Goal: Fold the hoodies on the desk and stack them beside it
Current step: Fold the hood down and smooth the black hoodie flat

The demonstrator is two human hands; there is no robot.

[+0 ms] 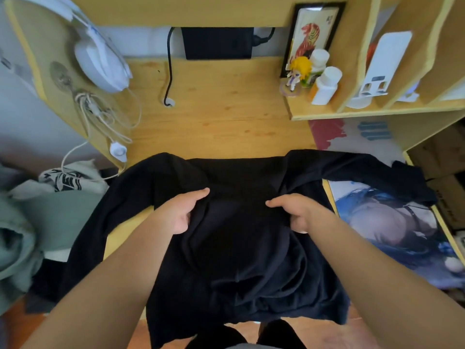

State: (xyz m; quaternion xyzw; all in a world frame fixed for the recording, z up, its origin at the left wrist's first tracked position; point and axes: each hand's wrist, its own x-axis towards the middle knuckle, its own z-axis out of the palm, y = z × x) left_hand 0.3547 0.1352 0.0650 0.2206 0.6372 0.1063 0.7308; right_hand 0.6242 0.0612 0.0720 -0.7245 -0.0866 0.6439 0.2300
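hoodie draped over desk front edge | bunched cloth pinched by left hand and right hand (thumbs pointed inward)

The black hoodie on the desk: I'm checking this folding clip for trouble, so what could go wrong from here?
1. The black fabric hoodie hangs over the wooden desk's front edge; its weight may drag it off.
2. Its right sleeve lies on the printed anime poster; pulling may shift or crease it.
3. The left hand and right hand pinch bunched cloth, so the fold may set crooked.
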